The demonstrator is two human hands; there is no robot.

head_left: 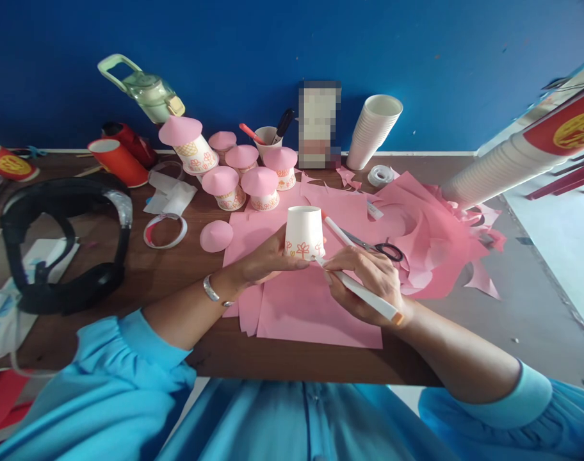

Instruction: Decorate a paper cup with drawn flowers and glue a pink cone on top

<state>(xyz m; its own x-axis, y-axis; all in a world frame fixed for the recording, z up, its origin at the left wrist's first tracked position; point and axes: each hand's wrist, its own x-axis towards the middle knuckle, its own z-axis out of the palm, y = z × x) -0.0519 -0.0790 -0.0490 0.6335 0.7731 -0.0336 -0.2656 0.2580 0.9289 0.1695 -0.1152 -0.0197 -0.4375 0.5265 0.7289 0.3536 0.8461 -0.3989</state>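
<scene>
White paper cup (304, 232), turned upside down and bearing small orange flower drawings along its rim, is being steadied on a pink paper sheet (316, 307) by the left hand (267, 259), whose fingers are being curled around the cup's near side, thumb pressed against the wall. A white marker (356, 288) with an orange end cap is being pinched in the right hand (369, 278), just right of the cup, its tip being held against the cup's lower edge. Beyond the right hand, black-handled scissors (381, 246) and a second white marker (337, 230) are lying on crumpled pink paper scraps (436, 237). Beyond the left hand, a group of cups topped with pink cones (246, 176) is standing, and a loose pink cone (216, 235) is lying just left of the sheet. Farther off, a stack of white cups (373, 131) and a tape roll (381, 175) are being kept near the blue wall (417, 57).
</scene>
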